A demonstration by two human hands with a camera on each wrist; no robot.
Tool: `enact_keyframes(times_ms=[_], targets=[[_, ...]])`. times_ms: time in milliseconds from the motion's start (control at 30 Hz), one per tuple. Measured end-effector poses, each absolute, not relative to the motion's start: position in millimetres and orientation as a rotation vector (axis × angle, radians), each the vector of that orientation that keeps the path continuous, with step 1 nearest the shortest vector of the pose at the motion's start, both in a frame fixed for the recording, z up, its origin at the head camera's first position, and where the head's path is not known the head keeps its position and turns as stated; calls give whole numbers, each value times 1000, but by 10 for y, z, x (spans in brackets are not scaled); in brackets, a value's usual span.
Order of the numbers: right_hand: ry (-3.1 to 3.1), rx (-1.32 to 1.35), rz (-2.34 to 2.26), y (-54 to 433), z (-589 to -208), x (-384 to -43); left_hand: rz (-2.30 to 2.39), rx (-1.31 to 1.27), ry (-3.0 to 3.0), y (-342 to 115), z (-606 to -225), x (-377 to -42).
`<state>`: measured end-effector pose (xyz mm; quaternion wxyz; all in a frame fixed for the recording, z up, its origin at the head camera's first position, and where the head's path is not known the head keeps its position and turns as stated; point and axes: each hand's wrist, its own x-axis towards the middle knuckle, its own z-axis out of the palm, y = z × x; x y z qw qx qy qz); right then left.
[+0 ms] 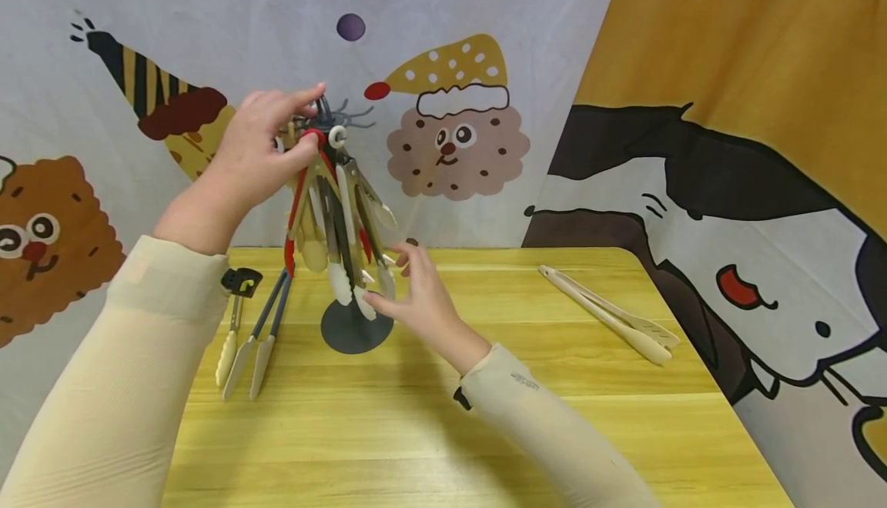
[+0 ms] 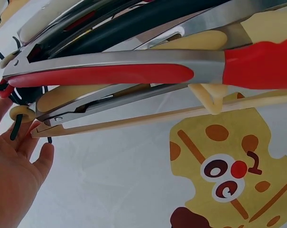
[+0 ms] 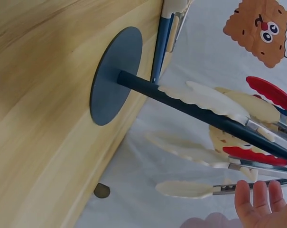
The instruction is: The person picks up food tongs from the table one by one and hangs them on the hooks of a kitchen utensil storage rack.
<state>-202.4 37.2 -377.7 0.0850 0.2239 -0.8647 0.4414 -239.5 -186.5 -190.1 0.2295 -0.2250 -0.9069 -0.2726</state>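
Observation:
A dark stand, its round base (image 1: 356, 332) on the table, has hooks at its top from which several kitchen tongs hang. My left hand (image 1: 252, 142) is up at the hooks. Its thumb touches the red ring of the red-handled tongs (image 2: 257, 64), and the index finger reaches over the top. The left wrist view shows the left palm (image 2: 13, 180) and loosely extended fingers behind the tongs' upper ends. Lower down, my right hand (image 1: 431, 304) has its thumb and fingers spread beside the pale scalloped tips (image 1: 364, 304). In the right wrist view its fingers (image 3: 260, 199) are nearly straight.
Blue-handled tongs (image 1: 266, 331) lie left of the stand, beside smaller cream-tipped tongs (image 1: 227, 358) partly hidden by my left wrist. Beige tongs (image 1: 603, 312) lie at the table's (image 1: 443, 431) right side. A cartoon-printed cloth (image 1: 277, 8) hangs behind.

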Motion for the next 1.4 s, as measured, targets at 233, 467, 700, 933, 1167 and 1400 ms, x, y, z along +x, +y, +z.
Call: enact_keyframes(times_ms=[233, 467, 700, 933, 1167, 1400], targets=[[-2549, 652, 1332, 502, -3840, -2013, -754, -618, -2504, -1876, -1896, -2389], [-2579, 626, 1304, 633, -3896, -2014, -753, -618, -2510, -1876, -1899, -2398], [-2639, 570, 1252, 821, -3990, -2049, -748, -622, -2509, -1874, -1890, -2382], [-2727, 512, 1186, 1044, -4117, -2053, -747, -628, -2508, -1888, -1894, -2389], [-2818, 516, 1058, 1306, -4279, -2101, -741, -629, -2519, -1898, -1895, -2393], [-2922, 456, 951, 1622, -4384, -2166, -743, -633, -2522, -1910, -1892, -2390]])
